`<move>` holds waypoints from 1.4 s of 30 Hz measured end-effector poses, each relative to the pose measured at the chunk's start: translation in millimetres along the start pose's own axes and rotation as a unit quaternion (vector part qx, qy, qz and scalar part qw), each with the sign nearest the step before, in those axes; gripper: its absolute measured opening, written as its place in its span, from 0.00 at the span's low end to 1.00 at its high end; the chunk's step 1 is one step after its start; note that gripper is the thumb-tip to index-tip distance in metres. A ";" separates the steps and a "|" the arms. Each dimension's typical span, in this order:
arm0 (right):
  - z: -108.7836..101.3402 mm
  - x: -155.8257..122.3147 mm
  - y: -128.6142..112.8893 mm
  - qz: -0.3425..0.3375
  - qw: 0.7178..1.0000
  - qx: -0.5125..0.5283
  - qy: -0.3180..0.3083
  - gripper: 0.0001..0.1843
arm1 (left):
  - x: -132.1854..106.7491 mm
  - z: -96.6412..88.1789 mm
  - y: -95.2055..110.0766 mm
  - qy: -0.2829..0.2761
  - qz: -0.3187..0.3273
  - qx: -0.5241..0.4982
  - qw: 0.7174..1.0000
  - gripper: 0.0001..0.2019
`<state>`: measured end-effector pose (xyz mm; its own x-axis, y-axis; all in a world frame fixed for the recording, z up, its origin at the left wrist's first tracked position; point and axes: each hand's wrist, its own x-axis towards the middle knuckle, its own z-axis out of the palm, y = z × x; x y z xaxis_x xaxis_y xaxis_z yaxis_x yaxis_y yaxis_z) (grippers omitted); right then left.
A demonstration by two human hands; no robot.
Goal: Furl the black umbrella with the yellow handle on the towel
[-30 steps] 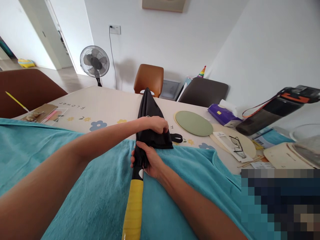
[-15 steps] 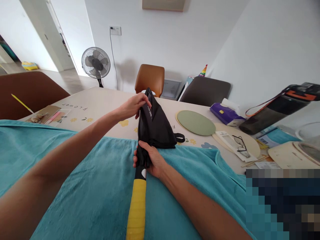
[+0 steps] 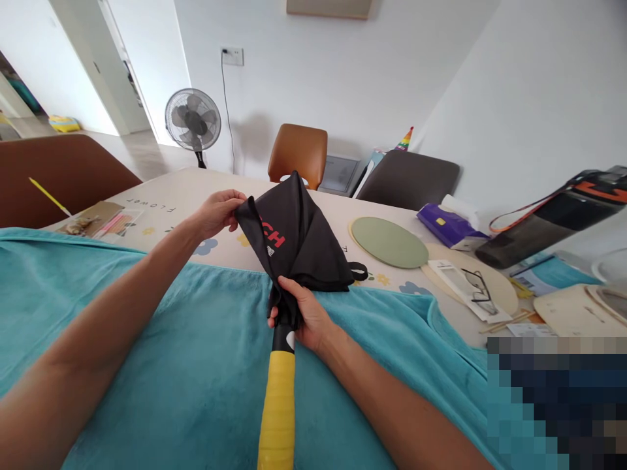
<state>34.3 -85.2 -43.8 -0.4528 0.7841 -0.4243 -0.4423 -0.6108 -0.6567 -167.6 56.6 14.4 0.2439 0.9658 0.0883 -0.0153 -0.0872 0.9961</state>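
A folding umbrella with black fabric [image 3: 313,241] and a yellow wrapped handle [image 3: 278,411] lies pointing away from me, its canopy loosely folded. My left hand [image 3: 223,212] pinches the edge of one canopy panel and holds it out to the left, so red letters and a small white mark show on it. Around the gathered fabric and shaft just above the handle, my right hand [image 3: 306,313] is closed, thumb on top. A black strap loop [image 3: 359,271] sticks out from the canopy's right side. Beneath is a teal cloth [image 3: 196,365] over the table's near part.
Green placemat [image 3: 389,241], purple tissue pack [image 3: 448,225], dark bottle [image 3: 533,222] and glasses [image 3: 477,290] are on the right. A yellow pencil [image 3: 49,196] and small packets sit at left. Beyond the table stand chairs [image 3: 298,153] and a fan [image 3: 193,121].
My left hand has moved left and toward me, drawing a canopy panel outward and baring its red letters. My right hand keeps its grip above the handle. The view has shifted slightly.
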 end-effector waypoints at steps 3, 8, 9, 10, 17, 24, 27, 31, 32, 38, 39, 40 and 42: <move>3.2 -2.9 -1.9 0.010 1.000 -0.002 0.013 0.17 | -2.0 0.9 -5.6 0.005 -0.025 0.048 0.999 0.08; 6.1 -5.3 -3.6 0.011 0.999 0.000 0.038 0.16 | -1.5 -3.8 -17.6 0.038 -0.070 0.115 0.990 0.11; 6.1 -5.3 -3.6 0.010 0.999 -0.001 0.043 0.16 | -0.8 -4.8 -20.4 0.030 -0.076 0.127 0.988 0.11; 5.9 -5.2 -3.5 0.009 0.999 -0.003 0.047 0.16 | 0.2 -5.6 -23.4 0.023 -0.078 0.140 0.987 0.12; 3.5 -3.8 -1.9 0.006 0.999 -0.006 0.051 0.13 | 4.3 -4.7 -25.3 0.005 -0.064 0.246 0.967 0.13; 2.5 -2.3 -1.8 0.013 0.999 0.008 0.029 0.14 | -41.7 22.6 52.4 -0.201 -0.022 0.424 0.883 0.12; 2.0 -2.2 -2.5 0.012 1.000 0.019 0.018 0.15 | -64.5 51.9 63.8 -0.395 -0.066 0.394 0.827 0.13; 1.4 -2.0 -2.9 -0.006 0.999 0.033 -0.009 0.15 | -75.4 83.3 48.7 -0.437 -0.032 0.427 0.791 0.10; 1.1 -1.7 -2.8 -0.007 0.999 0.033 -0.013 0.15 | -75.9 87.5 44.2 -0.431 -0.023 0.446 0.784 0.10; 1.0 0.3 -1.6 -0.005 1.000 0.029 0.001 0.12 | -79.8 94.0 34.5 -0.356 0.036 0.569 0.740 0.10; 1.4 0.3 -1.6 -0.006 1.000 0.028 0.007 0.12 | -80.6 94.0 34.3 -0.346 0.047 0.583 0.734 0.11; 1.7 0.3 -1.7 -0.006 1.000 0.027 0.012 0.12 | -81.0 94.1 34.0 -0.341 0.055 0.591 0.729 0.12; 2.6 0.1 -1.9 -0.005 1.000 0.022 0.020 0.11 | -80.8 94.1 32.5 -0.343 0.065 0.587 0.730 0.14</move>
<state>33.2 -84.3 -41.0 -0.4167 0.7938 -0.4430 -0.4810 -0.6061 -0.6335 -96.6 -47.3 39.0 0.7489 0.6161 -0.2443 0.6625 -0.7056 0.2515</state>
